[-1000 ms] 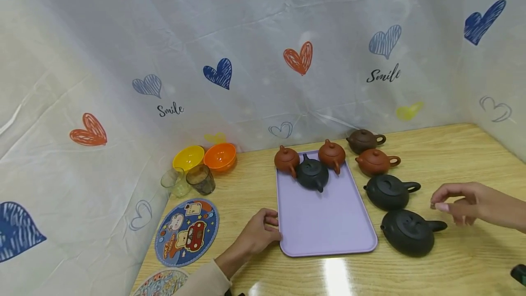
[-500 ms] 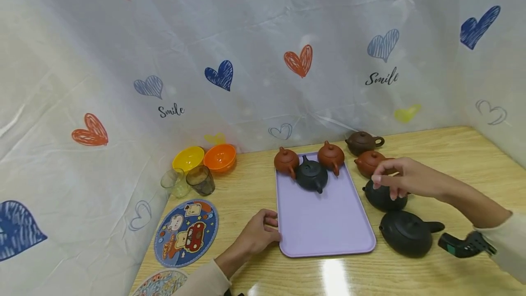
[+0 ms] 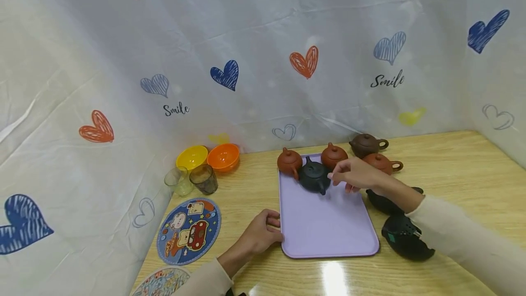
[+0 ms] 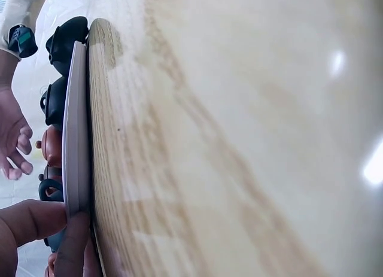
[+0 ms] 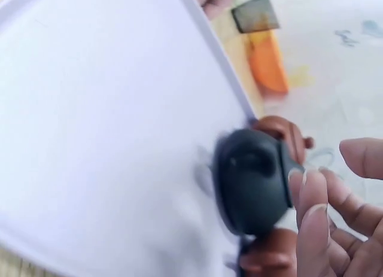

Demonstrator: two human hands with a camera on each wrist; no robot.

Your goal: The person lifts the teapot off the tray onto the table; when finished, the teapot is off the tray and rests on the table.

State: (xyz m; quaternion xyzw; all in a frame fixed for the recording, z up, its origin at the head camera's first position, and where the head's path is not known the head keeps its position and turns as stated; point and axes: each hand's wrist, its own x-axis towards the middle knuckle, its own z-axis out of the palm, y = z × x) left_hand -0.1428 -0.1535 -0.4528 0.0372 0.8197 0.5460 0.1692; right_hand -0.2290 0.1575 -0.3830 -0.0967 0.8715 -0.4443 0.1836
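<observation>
The rim of the lilac tray is pinched between thumb and fingers of the left hand, low in the centre of the frame, presumably so that the tray is steadied; the tray itself is laid flat in the middle. By the right hand nothing is held: its thumb and fingertips are parted above the tray's right edge, next to the black teapot, though whether that pot is touched cannot be told. The black teapot is set between the left red teapot and the right red teapot at the tray's far end, apparently packed close to save room. Right of the tray, the row of teapots is partly hidden by the right arm; the visible handles are turned rightward, perhaps for easier grasping. At far left, the bowls, glasses and round mats are kept apart, seemingly out of the way
</observation>
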